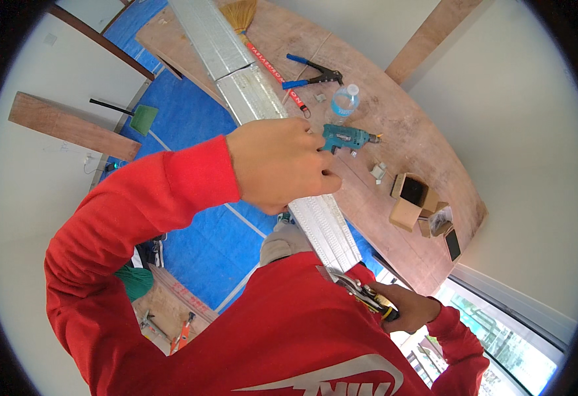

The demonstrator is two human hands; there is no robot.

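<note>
A long silvery metal channel runs slantwise from the far left down toward my body, its near end in front of my red sweatshirt. My left hand lies across it from above, fingers curled around its edges. Low on the right, my right hand is closed on tin snips with dark and yellow handles. The snips' blades are at the near end of the channel; whether they bite the metal cannot be made out. Beyond my left hand, another metal length meets the channel at a visible seam.
On the wooden table are a teal drill, a water bottle, a blue-handled riveter, a red-handled broom, an opened cardboard box and a phone. Blue sheeting covers the floor. A green dustpan stands left.
</note>
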